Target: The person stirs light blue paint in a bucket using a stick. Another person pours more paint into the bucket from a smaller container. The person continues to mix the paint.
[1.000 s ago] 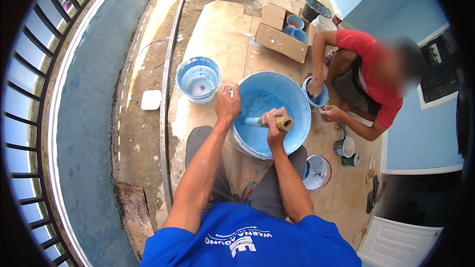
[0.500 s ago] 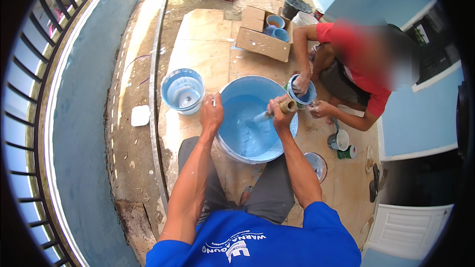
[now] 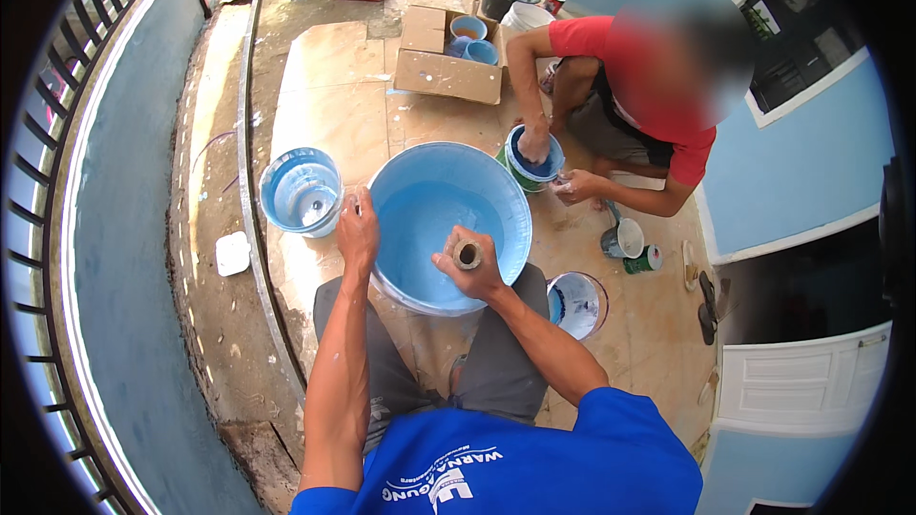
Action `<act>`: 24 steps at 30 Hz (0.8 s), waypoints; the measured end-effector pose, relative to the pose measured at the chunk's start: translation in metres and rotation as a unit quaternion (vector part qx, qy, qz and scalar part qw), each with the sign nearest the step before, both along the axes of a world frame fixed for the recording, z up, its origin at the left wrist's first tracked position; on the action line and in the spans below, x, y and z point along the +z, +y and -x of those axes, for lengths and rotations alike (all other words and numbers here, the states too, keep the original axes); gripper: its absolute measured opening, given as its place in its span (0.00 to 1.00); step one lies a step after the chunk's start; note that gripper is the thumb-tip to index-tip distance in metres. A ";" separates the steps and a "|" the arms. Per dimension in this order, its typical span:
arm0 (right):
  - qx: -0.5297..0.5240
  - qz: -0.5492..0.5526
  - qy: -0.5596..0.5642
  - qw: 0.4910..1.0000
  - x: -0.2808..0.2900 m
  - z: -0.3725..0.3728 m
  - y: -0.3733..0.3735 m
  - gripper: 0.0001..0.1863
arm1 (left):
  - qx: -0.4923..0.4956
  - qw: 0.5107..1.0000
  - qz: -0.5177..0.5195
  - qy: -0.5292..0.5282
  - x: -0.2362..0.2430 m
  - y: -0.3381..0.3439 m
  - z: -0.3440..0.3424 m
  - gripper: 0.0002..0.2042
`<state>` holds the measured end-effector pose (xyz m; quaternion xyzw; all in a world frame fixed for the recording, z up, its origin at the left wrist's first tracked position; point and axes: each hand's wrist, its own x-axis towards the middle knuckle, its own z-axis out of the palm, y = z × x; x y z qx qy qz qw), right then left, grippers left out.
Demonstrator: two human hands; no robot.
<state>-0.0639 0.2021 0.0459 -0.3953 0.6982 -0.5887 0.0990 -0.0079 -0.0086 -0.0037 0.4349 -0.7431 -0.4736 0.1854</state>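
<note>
On the tan floor (image 3: 329, 86): a large bucket (image 3: 516, 219) of blue paint (image 3: 415, 229) is set between the knees (image 3: 334, 301).
Left hand (image 3: 358, 227): its left rim is clasped.
Right hand (image 3: 475, 274): a hollow pole (image 3: 467, 255) is grasped.
Pole angle: slanted half a second ago, now seen nearly end-on; stirring is apparently being continued.

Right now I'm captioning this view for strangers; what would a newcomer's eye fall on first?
Probably the large tub of light-blue liquid at the centre, with the left hand at its left rim and the right hand closed around a stick over it. Next, a red-shirted co-worker crouches at upper right, one hand inside a smaller bucket.
</note>
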 end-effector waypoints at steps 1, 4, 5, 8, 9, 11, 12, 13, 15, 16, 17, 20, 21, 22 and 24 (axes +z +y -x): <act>0.002 -0.004 -0.014 1.000 -0.001 -0.007 -0.002 0.16 | -0.003 1.000 0.002 -0.001 -0.001 0.000 0.000 0.29; -0.033 0.041 -0.054 0.997 -0.011 -0.004 -0.030 0.15 | -0.002 1.000 0.013 -0.002 -0.004 0.000 0.000 0.29; -0.039 0.073 -0.104 0.991 -0.011 0.001 -0.039 0.15 | 0.004 1.000 0.020 0.002 -0.006 0.000 -0.001 0.28; -0.045 0.209 -0.189 0.958 -0.001 0.014 -0.065 0.13 | 0.008 1.000 0.014 -0.004 -0.001 0.001 -0.002 0.28; -0.052 0.223 -0.166 0.959 -0.004 0.022 -0.070 0.13 | 0.004 1.000 0.007 -0.008 0.003 0.002 -0.002 0.28; -0.066 0.252 -0.116 0.959 -0.011 0.036 -0.077 0.12 | 0.009 1.000 -0.002 0.004 0.006 0.004 -0.002 0.27; -0.075 0.226 -0.086 0.967 -0.014 0.041 -0.078 0.12 | 0.013 1.000 -0.005 0.012 0.007 0.004 -0.001 0.27; -0.084 0.200 -0.056 0.975 -0.017 0.045 -0.076 0.13 | 0.012 1.000 -0.005 0.015 0.009 0.005 -0.001 0.28; -0.087 0.183 -0.046 0.978 -0.024 0.047 -0.067 0.13 | 0.010 1.000 -0.006 0.019 0.010 0.006 -0.002 0.28; -0.083 0.191 -0.066 0.976 -0.028 0.046 -0.059 0.13 | 0.009 1.000 -0.012 0.015 0.011 0.006 -0.002 0.28; -0.079 0.200 -0.086 0.973 -0.032 0.045 -0.050 0.13 | 0.007 1.000 -0.019 0.011 0.012 0.006 -0.001 0.28; -0.056 0.210 -0.123 0.968 -0.017 0.022 -0.018 0.12 | 0.018 1.000 0.001 0.015 0.005 0.004 -0.001 0.28; -0.055 0.210 -0.128 0.968 -0.013 0.015 -0.005 0.12 | 0.019 1.000 0.016 0.018 0.003 0.005 -0.001 0.27; -0.047 0.198 -0.131 0.970 -0.011 0.010 0.006 0.12 | 0.019 1.000 0.009 0.013 0.002 0.004 -0.001 0.27; -0.032 0.177 -0.134 0.975 -0.007 0.008 0.025 0.12 | 0.019 1.000 -0.003 0.004 0.003 0.003 0.000 0.28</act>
